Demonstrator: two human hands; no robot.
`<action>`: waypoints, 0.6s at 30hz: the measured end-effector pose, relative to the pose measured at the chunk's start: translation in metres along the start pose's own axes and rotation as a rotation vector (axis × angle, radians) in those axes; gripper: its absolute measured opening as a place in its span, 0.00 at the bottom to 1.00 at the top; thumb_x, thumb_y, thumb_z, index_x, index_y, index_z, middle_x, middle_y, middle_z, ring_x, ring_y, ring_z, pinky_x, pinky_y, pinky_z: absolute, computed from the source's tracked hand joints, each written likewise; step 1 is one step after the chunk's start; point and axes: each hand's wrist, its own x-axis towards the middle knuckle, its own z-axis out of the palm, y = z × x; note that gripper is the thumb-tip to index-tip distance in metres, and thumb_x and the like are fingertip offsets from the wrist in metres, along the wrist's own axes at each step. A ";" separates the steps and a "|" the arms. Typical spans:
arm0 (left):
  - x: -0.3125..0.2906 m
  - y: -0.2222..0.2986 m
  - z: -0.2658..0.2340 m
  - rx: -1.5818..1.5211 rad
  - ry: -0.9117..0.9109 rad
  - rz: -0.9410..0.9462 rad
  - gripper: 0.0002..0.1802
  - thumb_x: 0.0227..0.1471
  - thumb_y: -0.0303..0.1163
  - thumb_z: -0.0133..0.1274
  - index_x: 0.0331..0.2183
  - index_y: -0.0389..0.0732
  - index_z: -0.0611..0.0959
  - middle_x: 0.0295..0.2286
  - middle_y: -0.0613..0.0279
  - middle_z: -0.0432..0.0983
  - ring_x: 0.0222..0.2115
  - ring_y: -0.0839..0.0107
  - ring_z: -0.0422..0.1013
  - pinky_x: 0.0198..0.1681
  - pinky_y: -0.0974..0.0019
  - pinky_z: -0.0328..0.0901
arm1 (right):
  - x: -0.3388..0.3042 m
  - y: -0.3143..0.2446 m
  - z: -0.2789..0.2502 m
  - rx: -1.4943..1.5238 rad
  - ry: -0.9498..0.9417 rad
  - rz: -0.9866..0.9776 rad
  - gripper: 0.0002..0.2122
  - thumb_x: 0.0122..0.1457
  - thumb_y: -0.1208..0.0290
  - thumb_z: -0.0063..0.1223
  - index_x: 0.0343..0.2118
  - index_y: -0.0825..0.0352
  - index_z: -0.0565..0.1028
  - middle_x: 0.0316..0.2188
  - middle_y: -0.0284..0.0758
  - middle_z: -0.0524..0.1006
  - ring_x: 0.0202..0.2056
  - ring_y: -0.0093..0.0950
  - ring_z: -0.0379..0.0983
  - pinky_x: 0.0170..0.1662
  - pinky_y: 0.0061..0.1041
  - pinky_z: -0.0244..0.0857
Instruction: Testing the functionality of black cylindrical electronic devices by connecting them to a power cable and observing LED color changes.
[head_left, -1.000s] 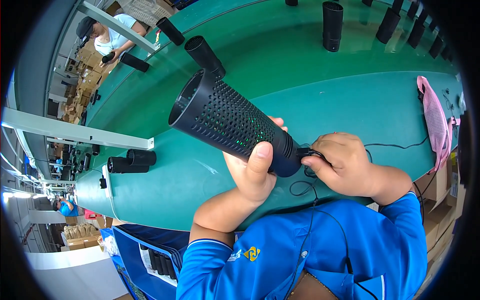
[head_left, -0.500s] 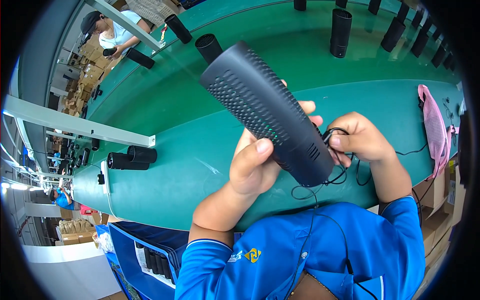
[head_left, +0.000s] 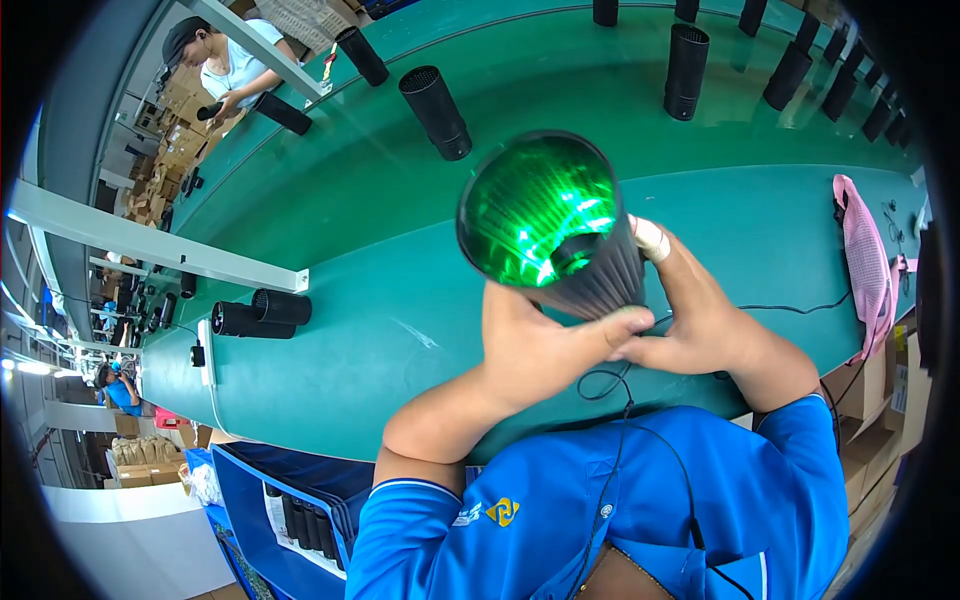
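Black cylinder [head_left: 572, 238] is clasped closely between left hand [head_left: 535, 348] and right hand [head_left: 697, 318], its green-lit mouth [head_left: 535, 205] beyond the grip.

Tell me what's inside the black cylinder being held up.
Inside the black cylinder, green light glints off the inner wall, and a dark part sits deep within. What lies behind that part is covered, and where the light comes from cannot be seen.
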 end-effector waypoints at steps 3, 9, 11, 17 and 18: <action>-0.006 -0.012 0.002 0.071 -0.005 0.126 0.32 0.35 0.22 0.63 0.45 0.36 0.69 0.44 0.52 0.68 0.42 0.67 0.69 0.45 0.64 0.65 | -0.001 0.006 -0.001 -0.050 0.010 -0.103 0.37 0.41 0.73 0.62 0.57 0.66 0.57 0.51 0.41 0.66 0.45 0.38 0.66 0.48 0.32 0.61; -0.002 0.002 0.008 0.289 -0.031 0.436 0.31 0.34 0.22 0.61 0.45 0.36 0.71 0.44 0.52 0.68 0.44 0.61 0.67 0.45 0.60 0.64 | -0.004 0.021 -0.004 -0.076 -0.057 -0.198 0.36 0.39 0.75 0.63 0.55 0.64 0.60 0.48 0.42 0.68 0.43 0.38 0.68 0.45 0.33 0.63; 0.000 0.003 0.008 0.339 -0.035 0.498 0.31 0.34 0.23 0.61 0.45 0.36 0.70 0.44 0.52 0.68 0.44 0.60 0.67 0.46 0.59 0.63 | -0.005 0.026 -0.001 -0.077 -0.054 -0.210 0.35 0.39 0.76 0.63 0.54 0.64 0.60 0.48 0.42 0.69 0.42 0.38 0.69 0.45 0.33 0.63; 0.007 -0.003 0.010 0.385 -0.047 0.782 0.30 0.34 0.24 0.60 0.44 0.38 0.71 0.42 0.53 0.69 0.41 0.57 0.67 0.45 0.58 0.62 | 0.000 0.029 0.006 -0.108 0.136 -0.420 0.32 0.41 0.78 0.61 0.52 0.63 0.62 0.46 0.42 0.69 0.42 0.37 0.69 0.43 0.32 0.64; 0.006 -0.001 0.009 0.415 -0.048 0.769 0.30 0.34 0.24 0.60 0.44 0.38 0.71 0.42 0.53 0.69 0.41 0.57 0.67 0.45 0.58 0.62 | 0.000 0.029 0.006 -0.116 0.146 -0.423 0.31 0.42 0.78 0.61 0.52 0.62 0.62 0.46 0.42 0.69 0.42 0.37 0.69 0.43 0.32 0.64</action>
